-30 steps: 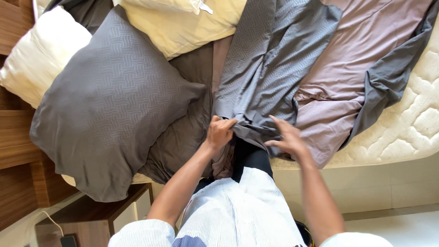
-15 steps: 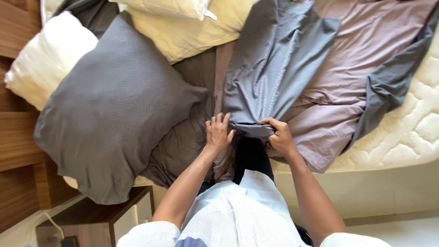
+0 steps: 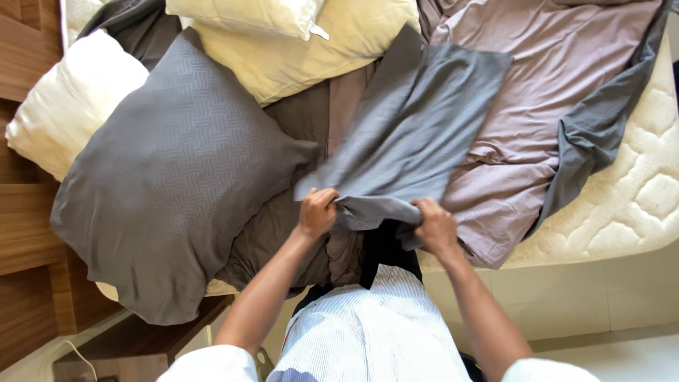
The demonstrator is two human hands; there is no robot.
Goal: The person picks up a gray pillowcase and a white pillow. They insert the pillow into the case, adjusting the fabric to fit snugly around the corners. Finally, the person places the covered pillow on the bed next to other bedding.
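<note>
1. Left hand (image 3: 316,212) is closed on the near edge of a grey pillowcase (image 3: 417,134), fingers curled round a bunch of the cloth
2. Right hand (image 3: 435,225) is clamped on the same edge, a little apart from the left, with the hem pulled between the two
3. That grey pillowcase is flat and empty, dull mid-grey with a fine weave, and it fans out from the hands across the bed, lying over a mauve sheet (image 3: 544,92)
4. A darker grey sheet (image 3: 601,120) runs along the mauve one's far side, over the quilted cream mattress (image 3: 636,191)
5. A big grey pillow (image 3: 170,184) with a woven wave pattern lies just beside the left hand, and its case is filled
6. Cream pillows (image 3: 297,49) lie beyond it, the topmost cut off by the frame; another cream pillow (image 3: 67,106) sits by the wooden headboard (image 3: 21,42)
7. Whether the pillowcase mouth is open between the hands is hard to make out, as the bunched cloth hides it
8. A wooden bedside surface (image 3: 152,343) shows only partly, below the big pillow
</note>
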